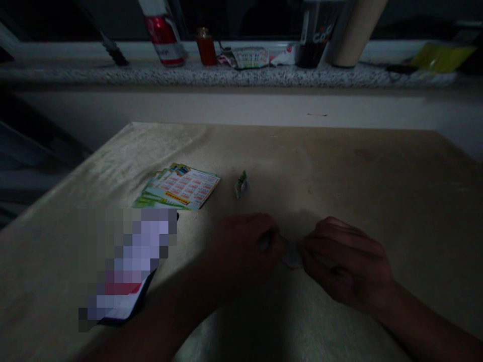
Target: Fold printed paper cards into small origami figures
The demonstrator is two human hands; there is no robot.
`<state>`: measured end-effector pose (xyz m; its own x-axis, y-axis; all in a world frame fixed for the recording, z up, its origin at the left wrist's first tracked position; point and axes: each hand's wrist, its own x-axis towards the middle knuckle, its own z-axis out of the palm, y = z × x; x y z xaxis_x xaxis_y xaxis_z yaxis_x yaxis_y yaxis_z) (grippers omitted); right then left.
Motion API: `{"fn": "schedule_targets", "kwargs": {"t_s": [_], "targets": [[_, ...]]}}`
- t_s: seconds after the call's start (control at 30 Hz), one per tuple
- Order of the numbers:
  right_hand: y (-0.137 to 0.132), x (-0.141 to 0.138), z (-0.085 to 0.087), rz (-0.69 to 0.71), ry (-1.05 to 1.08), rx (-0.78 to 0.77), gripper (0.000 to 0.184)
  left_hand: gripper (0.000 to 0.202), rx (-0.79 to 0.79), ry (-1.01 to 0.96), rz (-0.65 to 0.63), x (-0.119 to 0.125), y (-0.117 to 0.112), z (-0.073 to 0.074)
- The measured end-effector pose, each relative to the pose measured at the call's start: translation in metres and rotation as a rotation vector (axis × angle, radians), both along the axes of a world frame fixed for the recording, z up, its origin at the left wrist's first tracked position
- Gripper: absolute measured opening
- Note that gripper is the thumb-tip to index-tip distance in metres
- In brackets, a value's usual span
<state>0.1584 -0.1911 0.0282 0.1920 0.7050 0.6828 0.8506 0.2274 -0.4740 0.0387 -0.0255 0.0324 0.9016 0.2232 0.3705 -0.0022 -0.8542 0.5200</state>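
Note:
In the dim head view, my left hand (252,246) is closed in a pinch, its fingers curled at the left side of a small, thin greyish piece (292,255). From the other side my right hand (349,261) pinches the same piece between thumb and fingers. It looks like folded paper, though shadow hides its detail and the fingers cover its ends. Beyond my left hand, a small crumpled green-and-white paper piece (241,185) lies on the table. Left of that is a fanned stack of printed cards (190,186) with rows of reddish print.
A phone (128,296) with a lit, pixelated screen lies left of my left forearm on the table (377,176). Along the granite windowsill (241,76) stand a red can (164,40), a small orange-red bottle (207,48), wrappers (251,58), a dark cup (313,42) and a tan cylinder (354,35).

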Motion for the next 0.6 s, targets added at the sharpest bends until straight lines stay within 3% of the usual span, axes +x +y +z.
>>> {"fn": "schedule_targets", "kwargs": {"t_s": [0.27, 0.47, 0.6], "targets": [[-0.003, 0.002, 0.009, 0.001, 0.067, -0.06, 0.02, 0.011, -0.003, 0.052, 0.078, 0.0, 0.011, 0.009], [-0.014, 0.012, 0.01, -0.089, 0.204, -0.103, 0.018, 0.008, 0.068, 0.055, 0.266, -0.003, 0.035, 0.008], [-0.015, 0.017, 0.007, -0.085, 0.319, -0.194, 0.012, 0.012, 0.013, -0.095, 0.178, -0.005, 0.029, 0.008]]}}
